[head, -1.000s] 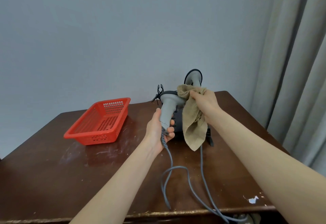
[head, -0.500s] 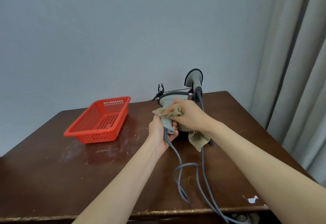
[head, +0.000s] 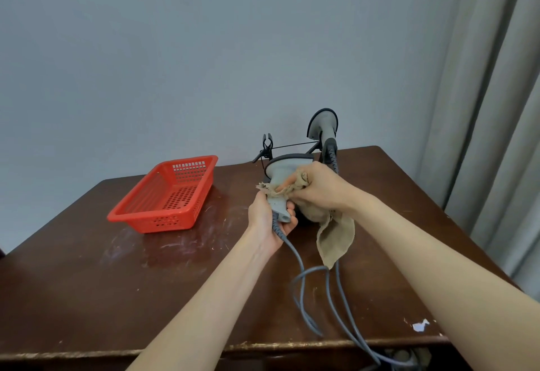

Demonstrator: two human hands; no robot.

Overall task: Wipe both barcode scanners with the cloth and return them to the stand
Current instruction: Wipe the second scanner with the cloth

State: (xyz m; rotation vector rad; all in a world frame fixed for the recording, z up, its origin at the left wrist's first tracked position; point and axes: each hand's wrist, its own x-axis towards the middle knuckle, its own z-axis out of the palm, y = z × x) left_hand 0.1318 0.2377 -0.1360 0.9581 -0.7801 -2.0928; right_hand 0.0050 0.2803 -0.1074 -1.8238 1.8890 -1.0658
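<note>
My left hand [head: 267, 221] grips the lower handle of a grey barcode scanner [head: 283, 170], head up, above the table. My right hand [head: 317, 188] holds a tan cloth [head: 336, 234] bunched around the scanner's neck; the cloth's loose end hangs down to the right. A second grey scanner [head: 321, 126] sits upright in the black wire stand [head: 267, 148] behind my hands. The stand's base is hidden by my hands. Grey cables [head: 304, 280] run from both scanners over the table's front edge.
A red perforated plastic basket [head: 172, 195] sits on the left of the dark wooden table [head: 87, 283]. A grey wall stands behind the table, and a curtain [head: 496, 107] hangs at the right. A chipped spot [head: 420, 325] marks the front right edge.
My right hand moved the cloth from the scanner's head down onto its neck and handle. The hanging end of the cloth now trails lower right. My left hand keeps its grip.
</note>
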